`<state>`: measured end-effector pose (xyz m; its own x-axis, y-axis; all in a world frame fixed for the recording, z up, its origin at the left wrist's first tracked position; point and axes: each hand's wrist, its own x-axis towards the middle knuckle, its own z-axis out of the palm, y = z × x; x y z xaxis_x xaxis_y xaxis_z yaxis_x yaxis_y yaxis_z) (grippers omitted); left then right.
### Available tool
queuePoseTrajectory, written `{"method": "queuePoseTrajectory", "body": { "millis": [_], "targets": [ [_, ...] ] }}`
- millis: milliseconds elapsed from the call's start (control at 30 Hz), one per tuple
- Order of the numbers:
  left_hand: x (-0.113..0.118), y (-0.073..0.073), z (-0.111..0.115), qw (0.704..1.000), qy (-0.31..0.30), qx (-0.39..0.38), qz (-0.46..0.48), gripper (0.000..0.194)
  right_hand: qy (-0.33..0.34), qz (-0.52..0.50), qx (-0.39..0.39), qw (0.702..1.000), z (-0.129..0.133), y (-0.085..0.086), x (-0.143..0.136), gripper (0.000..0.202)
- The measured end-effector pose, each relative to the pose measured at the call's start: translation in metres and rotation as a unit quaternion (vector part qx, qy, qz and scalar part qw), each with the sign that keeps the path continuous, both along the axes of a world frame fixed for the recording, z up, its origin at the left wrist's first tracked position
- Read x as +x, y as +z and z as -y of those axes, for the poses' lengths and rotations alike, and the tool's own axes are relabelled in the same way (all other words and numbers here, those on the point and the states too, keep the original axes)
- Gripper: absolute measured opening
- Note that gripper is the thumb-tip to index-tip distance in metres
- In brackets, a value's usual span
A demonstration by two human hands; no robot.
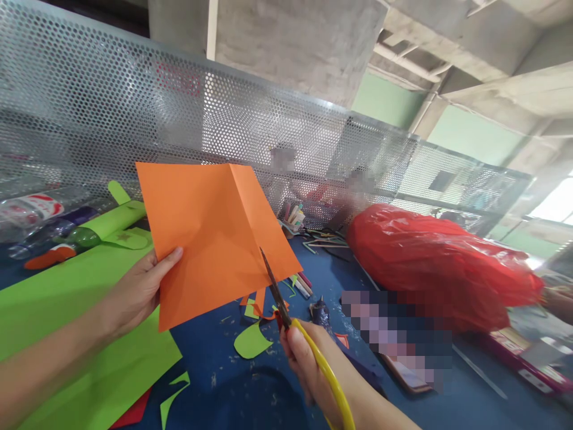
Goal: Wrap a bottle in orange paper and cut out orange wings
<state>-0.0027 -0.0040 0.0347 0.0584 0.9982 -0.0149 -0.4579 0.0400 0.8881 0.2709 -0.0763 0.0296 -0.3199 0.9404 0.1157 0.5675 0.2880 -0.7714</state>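
Your left hand (143, 280) is closed in a pinch on the orange sheet (201, 239), thumb flat on the near face at its lower left edge, the fingers mostly hidden behind. The sheet stands up off the worktop (215, 370), spanning the space between your two hands and above them. Your right hand (301, 349) is curled around the scissors (277, 295), one yellow handle bowing back over it. One dark blade lies across the front of the sheet, running in from the lower edge with its tip just beside the crease. You cannot tell how wide the blades stand, nor whether the other one is behind the paper.

As far as you can judge, cutting on this sheet is at an early stage. The crease is made; above the blade tip it runs uncut to the top edge, and the sheet hangs in one piece. Any slit beneath the blade is too hard to make out.

Other cutting looks done: a rounded green piece (253, 342) lies just left of your right hand, orange scraps (257, 301) lie beyond it, and a green sliver (173, 400) sits nearer you, between your hands. The large green sheet (138, 364) beneath your left forearm has no blade near it.
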Motion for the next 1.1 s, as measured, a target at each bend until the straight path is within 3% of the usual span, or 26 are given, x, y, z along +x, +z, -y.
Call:
{"method": "queuePoseTrajectory", "body": {
  "millis": [567,1100],
  "targets": [
    [-0.0002,0.0016,0.0011,1.000,0.008,-0.009,-0.010,0.044,-0.009,0.018,0.019,1.000,0.0015,0.0024,-0.0026,0.061],
    [0.0039,0.0055,0.0056,0.999,0.001,-0.041,-0.014,0.038,-0.036,-0.022,-0.032,0.999,0.0063,-0.0038,-0.0046,0.061]
  ]
}}
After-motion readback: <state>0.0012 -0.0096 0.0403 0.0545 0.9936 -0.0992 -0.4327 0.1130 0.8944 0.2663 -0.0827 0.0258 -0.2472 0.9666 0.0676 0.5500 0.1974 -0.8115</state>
